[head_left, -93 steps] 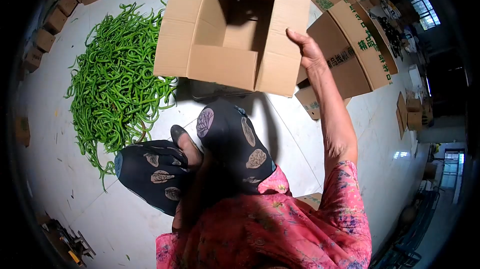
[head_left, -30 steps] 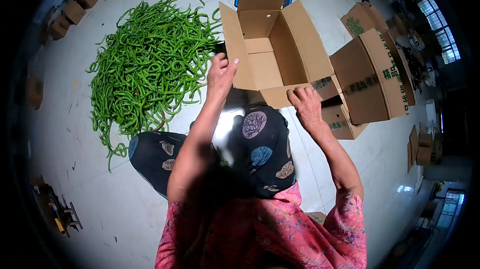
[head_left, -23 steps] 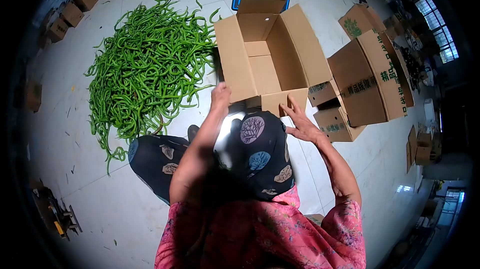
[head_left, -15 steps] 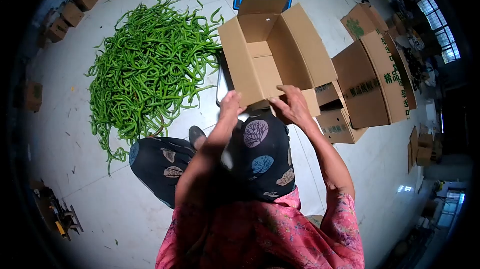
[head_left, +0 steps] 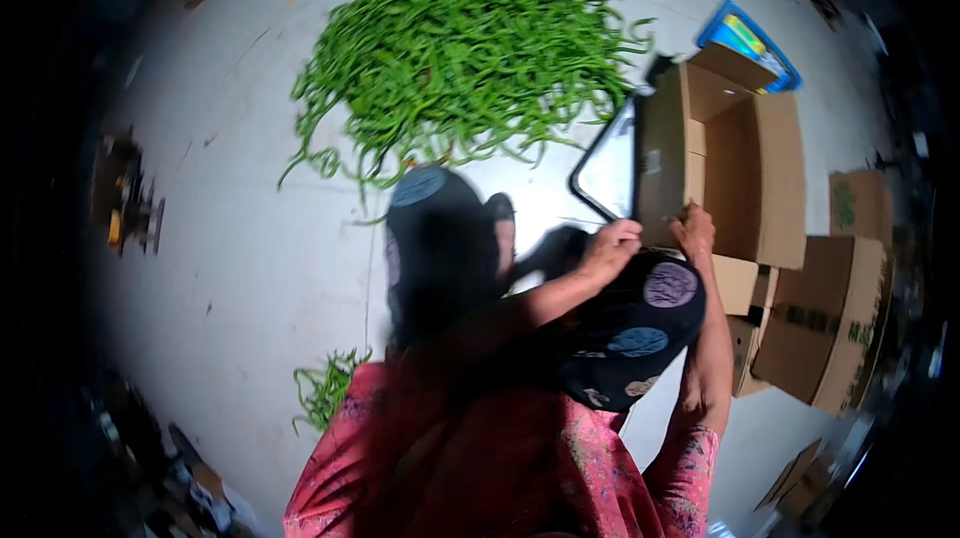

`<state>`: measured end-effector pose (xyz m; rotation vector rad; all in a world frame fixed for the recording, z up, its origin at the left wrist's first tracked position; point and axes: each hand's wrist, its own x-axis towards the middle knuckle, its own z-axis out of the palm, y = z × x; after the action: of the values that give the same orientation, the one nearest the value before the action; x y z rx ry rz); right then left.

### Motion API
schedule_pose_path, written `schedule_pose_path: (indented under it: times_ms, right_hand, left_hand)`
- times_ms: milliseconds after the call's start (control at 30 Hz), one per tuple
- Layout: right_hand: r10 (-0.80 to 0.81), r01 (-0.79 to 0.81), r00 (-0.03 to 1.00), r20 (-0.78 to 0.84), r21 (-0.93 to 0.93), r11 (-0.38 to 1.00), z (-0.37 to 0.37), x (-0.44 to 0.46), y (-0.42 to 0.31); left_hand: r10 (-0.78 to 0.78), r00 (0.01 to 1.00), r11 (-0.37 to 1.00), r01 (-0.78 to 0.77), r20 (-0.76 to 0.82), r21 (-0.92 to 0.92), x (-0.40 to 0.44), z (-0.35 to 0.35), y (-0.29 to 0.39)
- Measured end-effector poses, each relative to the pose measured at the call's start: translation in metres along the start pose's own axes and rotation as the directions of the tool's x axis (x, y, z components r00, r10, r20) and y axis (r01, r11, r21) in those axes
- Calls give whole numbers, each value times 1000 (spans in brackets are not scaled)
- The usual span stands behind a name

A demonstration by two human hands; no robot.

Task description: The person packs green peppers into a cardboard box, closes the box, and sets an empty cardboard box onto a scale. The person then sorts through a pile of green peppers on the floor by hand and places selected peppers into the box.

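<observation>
A cardboard box (head_left: 780,173) with its flaps spread stands on the silver platform (head_left: 612,170) of a weighing scale. Its inside, as far as it shows, has nothing in it. At the box's near left corner my left hand (head_left: 608,252) has its fingers closed on the edge of the flap. My right hand (head_left: 695,232) grips the near edge of the same box, thumb and fingers bent over the rim. To the left, a large heap of long green chili peppers (head_left: 470,58) lies on the floor.
The scale's blue display (head_left: 748,46) is behind the box. More cardboard boxes (head_left: 820,313) stand at the right, close to my right forearm. A smaller bunch of peppers (head_left: 328,390) lies by my left side. My knees (head_left: 650,323) are just in front of the box.
My view has turned left, so the heap and box appear further right. The box's left flap now hangs down its outer side. Both hands are still at the near edge.
</observation>
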<state>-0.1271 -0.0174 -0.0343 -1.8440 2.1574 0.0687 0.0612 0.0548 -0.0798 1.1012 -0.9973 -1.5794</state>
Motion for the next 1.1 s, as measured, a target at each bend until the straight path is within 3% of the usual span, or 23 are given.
schedule_pose_path:
  times_ms: [33, 100, 233, 267, 333, 400, 433, 500, 533, 567, 633, 700, 733, 833, 900, 967, 1033, 1100]
  right_hand:
    - [13, -13, 1000, 4, -19, 1000, -1, -4, -9]
    - [-13, 11, 1000, 19, 127, 992, -9, -12, -21]
    - [9, 22, 999, -46, 628, 778, -8, -16, -26]
    - [-20, 74, 996, -92, 633, 771, -5, -12, -14]
    - [-45, 125, 988, -145, 612, 781, -8, -15, -8]
    - [-34, 130, 985, -171, 591, 796, -21, -28, -20]
    - [-17, 112, 986, -163, 594, 797, -27, -35, -25]
    - [23, 53, 995, -100, 691, 721, -30, -35, -16]
    - [39, 23, 997, -67, 735, 678, -32, -33, -10]
    - [40, 8, 998, -46, 751, 660, -38, -28, -1]
    - [46, -21, 999, -9, 783, 622, -56, -21, 15]
    - [-75, 148, 989, -131, 744, 652, -84, -36, 3]
    - [-34, 130, 989, -147, 712, 690, -101, -50, -21]
    - [-40, 158, 982, -186, 681, 715, -130, -90, -72]
    - [-100, 219, 973, -210, 681, 699, -134, -127, -119]
    - [-199, 203, 978, -61, 505, 839, -132, -156, -168]
    - [-447, 378, 894, 33, 479, 792, -89, -164, -183]
    - [-560, 405, 808, 183, 517, 754, -20, -168, -182]
  left_hand:
    - [-45, 999, 999, 45, 30, -6, -11, -2, 30]
    - [62, 995, 998, -63, 80, 9, -38, -10, 87]
    - [150, 929, 963, -61, 339, -261, -104, -66, 162]
    - [-12, 924, 966, 109, 382, -235, -122, -89, 190]
    - [-118, 932, 979, 166, 343, -115, -144, -139, 206]
    - [67, 985, 971, -28, 160, -238, -166, -190, 201]
    - [104, 991, 975, -85, 80, -205, -173, -213, 195]
    - [103, 986, 973, -72, -133, 218, -174, -260, 173]
    - [129, 966, 896, -18, -222, 443, -172, -281, 154]
    - [31, 932, 950, 85, -360, 302, -166, -300, 127]
    - [-228, 783, 970, 133, -579, -202, -153, -341, 53]
    - [-164, 746, 911, 366, -645, 192, -146, -368, 0]
    - [-119, 738, 802, 465, -665, 373, -142, -380, -25]
    - [323, 772, 468, 373, -548, 801, -126, -416, -97]
    - [471, 735, 452, 273, -487, 849, -109, -428, -108]
    - [630, 699, 346, 138, -339, 928, -95, -445, -121]
    - [478, 764, 362, 278, -434, 890, -84, -438, -112]
    - [260, 828, 278, 429, -497, 860, -86, -418, -90]
